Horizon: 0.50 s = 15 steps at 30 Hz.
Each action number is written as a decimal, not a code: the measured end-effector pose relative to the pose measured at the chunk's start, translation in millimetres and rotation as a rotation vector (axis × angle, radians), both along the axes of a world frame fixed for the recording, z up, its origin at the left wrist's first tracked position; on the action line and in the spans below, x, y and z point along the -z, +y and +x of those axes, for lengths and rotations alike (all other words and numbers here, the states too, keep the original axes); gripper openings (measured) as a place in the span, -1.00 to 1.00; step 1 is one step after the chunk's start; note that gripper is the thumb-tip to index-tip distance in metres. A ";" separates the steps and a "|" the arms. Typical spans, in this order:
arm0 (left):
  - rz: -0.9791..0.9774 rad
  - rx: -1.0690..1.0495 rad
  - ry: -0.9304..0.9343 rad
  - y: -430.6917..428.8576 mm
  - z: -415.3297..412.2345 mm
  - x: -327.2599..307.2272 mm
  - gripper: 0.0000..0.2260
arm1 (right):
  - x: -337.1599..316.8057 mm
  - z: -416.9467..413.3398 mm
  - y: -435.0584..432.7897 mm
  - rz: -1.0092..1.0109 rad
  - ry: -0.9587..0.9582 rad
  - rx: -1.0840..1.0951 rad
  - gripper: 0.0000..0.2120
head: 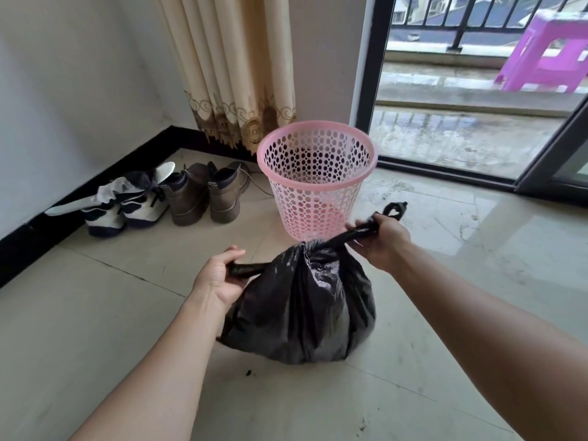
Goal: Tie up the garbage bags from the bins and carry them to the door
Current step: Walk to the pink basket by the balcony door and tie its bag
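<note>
A pale tiled floor (95,329) runs to a white wall (63,90) with a black skirting board (79,198) on the left and to a dark-framed sliding glass door (445,167) at the far right, which gives onto a wet balcony (461,135). In the near middle a full black garbage bag (302,313) sits on the tiles, its neck gathered. The left hand (219,278) grips one twisted end of the bag's top, and the right hand (381,240) is curled round the other, which pokes out past the knuckles. Just behind the bag stands a pink perforated bin (318,186), upright and unlined. Open floor lies to the near left and to the right of the bag, up to the door track. Against the skirting board on the left, a pair of brown boots (203,195) and a pair of white-and-dark sneakers (127,205) stand side by side. A beige curtain (229,68) hangs in the far corner behind the bin. Outside, a purple plastic stool (547,52) stands near a black railing (461,17). A dark speck (248,373) lies on the tiles near the bag.
</note>
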<state>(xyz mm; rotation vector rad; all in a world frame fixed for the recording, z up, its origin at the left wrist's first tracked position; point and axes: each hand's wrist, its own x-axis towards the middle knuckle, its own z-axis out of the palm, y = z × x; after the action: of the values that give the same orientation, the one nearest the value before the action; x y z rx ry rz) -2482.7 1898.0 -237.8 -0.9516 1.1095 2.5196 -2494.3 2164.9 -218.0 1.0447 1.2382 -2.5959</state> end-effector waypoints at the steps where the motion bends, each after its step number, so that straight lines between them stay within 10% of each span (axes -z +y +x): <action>1: -0.028 -0.051 -0.054 -9.5 0.7 4.3 -0.73 | 2.1 1.0 5.7 -0.066 -0.009 0.070 -0.67; 6: -0.492 -0.089 -0.134 -33.8 8.2 27.9 -0.77 | 19.6 3.2 20.1 -0.047 -0.073 0.165 -0.65; 9: -0.993 0.321 0.089 -21.5 8.1 28.5 -0.87 | 17.7 0.8 15.3 0.072 -0.078 0.109 -0.73; 15: -1.314 1.049 0.100 7.9 11.6 20.2 -0.43 | 20.3 26.9 -29.6 0.414 0.002 -0.546 -0.40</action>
<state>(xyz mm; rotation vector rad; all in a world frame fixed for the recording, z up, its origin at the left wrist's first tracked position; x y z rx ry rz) -2471.1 1905.8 -258.0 -0.1847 2.4476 0.8440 -2467.4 2135.3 -238.3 0.6180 1.8045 -1.9777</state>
